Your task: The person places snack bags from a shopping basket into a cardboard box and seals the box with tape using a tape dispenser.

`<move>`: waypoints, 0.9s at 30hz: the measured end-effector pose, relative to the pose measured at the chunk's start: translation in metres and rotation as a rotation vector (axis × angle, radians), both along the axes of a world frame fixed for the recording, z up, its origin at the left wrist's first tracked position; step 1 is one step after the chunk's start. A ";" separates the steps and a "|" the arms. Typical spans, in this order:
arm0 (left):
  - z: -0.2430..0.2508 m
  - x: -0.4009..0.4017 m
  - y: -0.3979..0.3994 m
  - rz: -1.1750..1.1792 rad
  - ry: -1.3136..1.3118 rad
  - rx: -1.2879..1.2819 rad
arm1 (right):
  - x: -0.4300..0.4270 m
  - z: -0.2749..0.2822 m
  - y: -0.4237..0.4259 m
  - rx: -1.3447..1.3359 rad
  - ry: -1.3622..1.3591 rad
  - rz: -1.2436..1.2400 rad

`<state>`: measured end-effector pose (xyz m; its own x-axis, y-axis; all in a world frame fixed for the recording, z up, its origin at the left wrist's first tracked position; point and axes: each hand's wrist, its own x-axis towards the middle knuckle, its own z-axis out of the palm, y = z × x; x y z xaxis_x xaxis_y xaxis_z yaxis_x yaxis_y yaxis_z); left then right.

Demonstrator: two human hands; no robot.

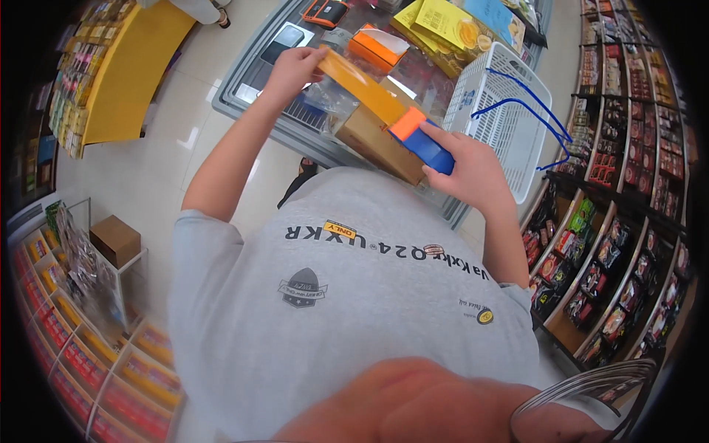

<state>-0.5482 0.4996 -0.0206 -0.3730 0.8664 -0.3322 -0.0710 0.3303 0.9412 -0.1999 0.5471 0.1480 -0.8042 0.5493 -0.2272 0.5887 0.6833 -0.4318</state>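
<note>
My right hand (468, 166) grips a blue and orange packing-tape dispenser (424, 141). From it a strip of yellow-brown adhesive tape (363, 88) runs taut up to the left. The strip's free end is pinched between the fingertips of my left hand (296, 72). Beneath the tape lies a brown cardboard box (379, 144), partly hidden by the strip, the dispenser and my right hand. Crumpled clear plastic (329, 99) is beside the box. All this rests on a grey-rimmed, glass-topped chest cabinet (235, 83).
A white plastic basket (507, 111) with blue handles stands right of the box. Farther back lie yellow cartons (443, 25), an orange tissue box (376, 47), a phone (288, 41) and an orange-black device (325, 12). Stocked shelves (615, 138) line the right; a yellow display (130, 72) is left.
</note>
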 end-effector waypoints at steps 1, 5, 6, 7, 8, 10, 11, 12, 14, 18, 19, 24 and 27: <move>-0.015 -0.011 0.001 -0.015 0.049 -0.046 | 0.002 -0.002 0.006 -0.006 -0.080 0.008; -0.092 0.015 -0.002 -0.083 -0.192 -0.221 | -0.008 0.000 0.015 -0.135 -0.163 -0.021; -0.109 0.029 -0.004 -0.098 -0.201 -0.220 | -0.010 0.001 0.016 -0.130 -0.163 -0.025; -0.125 0.042 -0.005 -0.115 -0.211 -0.224 | -0.010 0.002 0.016 -0.150 -0.176 -0.046; -0.129 0.056 -0.003 -0.184 -0.102 -0.222 | -0.010 0.002 0.015 -0.172 -0.191 -0.069; -0.167 0.075 -0.005 -0.300 0.005 -0.023 | -0.012 0.002 0.013 -0.181 -0.208 -0.083; -0.195 0.084 -0.007 -0.296 0.006 -0.017 | -0.013 0.003 0.013 -0.185 -0.223 -0.089; -0.194 0.095 -0.007 -0.199 -0.214 -0.099 | -0.014 0.003 0.013 -0.182 -0.222 -0.093; -0.190 0.096 -0.005 -0.256 -0.584 -0.216 | -0.014 0.004 0.013 -0.142 -0.239 -0.089; -0.092 0.093 -0.005 -0.331 -0.459 -0.002 | -0.014 0.005 0.015 -0.131 -0.221 -0.091; -0.052 0.093 -0.011 -0.362 -0.399 0.087 | -0.015 0.009 0.015 -0.162 -0.249 -0.101; -0.001 0.095 -0.022 -0.606 0.062 0.132 | 0.002 0.006 0.013 -0.140 -0.221 -0.074; 0.003 0.082 -0.021 -0.648 0.048 0.071 | 0.039 0.010 0.004 -0.152 -0.032 -0.060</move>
<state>-0.4665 0.4782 -0.0176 0.2197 0.9398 -0.2617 0.1640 0.2288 0.9596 -0.1605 0.5509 0.1585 -0.7619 0.5534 -0.3366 0.6418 0.5744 -0.5082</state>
